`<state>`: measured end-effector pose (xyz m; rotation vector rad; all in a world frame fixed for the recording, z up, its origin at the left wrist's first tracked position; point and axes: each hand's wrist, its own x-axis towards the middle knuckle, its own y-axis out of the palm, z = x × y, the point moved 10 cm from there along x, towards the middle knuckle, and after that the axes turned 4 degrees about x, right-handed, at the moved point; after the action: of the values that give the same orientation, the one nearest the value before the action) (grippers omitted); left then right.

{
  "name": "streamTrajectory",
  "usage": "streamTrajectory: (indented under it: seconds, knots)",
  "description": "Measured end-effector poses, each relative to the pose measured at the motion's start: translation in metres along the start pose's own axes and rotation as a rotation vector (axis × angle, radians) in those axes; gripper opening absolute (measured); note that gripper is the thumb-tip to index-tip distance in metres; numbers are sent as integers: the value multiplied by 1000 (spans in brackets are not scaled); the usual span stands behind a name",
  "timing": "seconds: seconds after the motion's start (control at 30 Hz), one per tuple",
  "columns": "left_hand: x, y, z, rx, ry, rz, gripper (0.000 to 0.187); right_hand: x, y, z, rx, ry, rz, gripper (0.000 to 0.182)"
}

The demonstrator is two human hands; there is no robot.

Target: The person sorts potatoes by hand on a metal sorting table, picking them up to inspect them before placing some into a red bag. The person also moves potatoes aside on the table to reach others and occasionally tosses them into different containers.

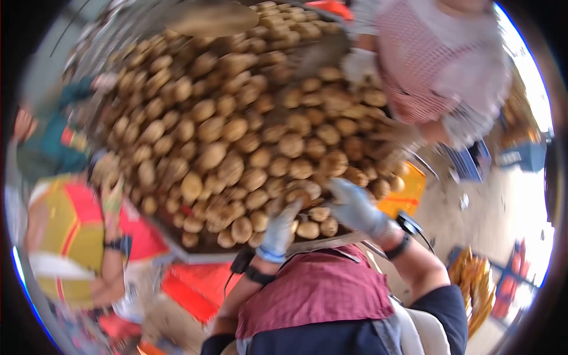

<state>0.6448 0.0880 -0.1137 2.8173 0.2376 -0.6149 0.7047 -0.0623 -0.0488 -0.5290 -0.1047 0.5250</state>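
Observation:
A broad heap of round, tan-brown produce (235, 130), smooth-skinned and potato-like, covers the dark table in front of me. My left hand (279, 232), in a pale blue-grey glove, reaches over the near edge of the heap. Its fingers look stretched and apart, with the tips right at a brown piece (299, 196). To the right, my right hand (357, 208) wears a similar glove. Its fingers extend over the pieces, thumb apart from them, with nothing showing in its grasp. Motion blurs both hands.
Across the table at right, a person in a pink mesh garment (408, 65) reaches over the heap. Another person's gloved hand (111, 198) is at the left edge. A yellow crate (405, 192) stands right of my hand, a red one (198, 284) below the near edge.

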Motion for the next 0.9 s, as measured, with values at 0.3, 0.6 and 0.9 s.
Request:
streamTrajectory:
  seconds: [0.3,0.6,0.9]
  knots:
    - [5,-79,-5,-885,-22,105,62,-221,-110,-241,-1152,461,323,20]
    - [-36,-112,-48,-833,326,71,58,27,122,-8,-763,-314,321,57]
    - [-244,-375,115,-653,290,-933,18,164,76,-154,-47,-139,187,50]
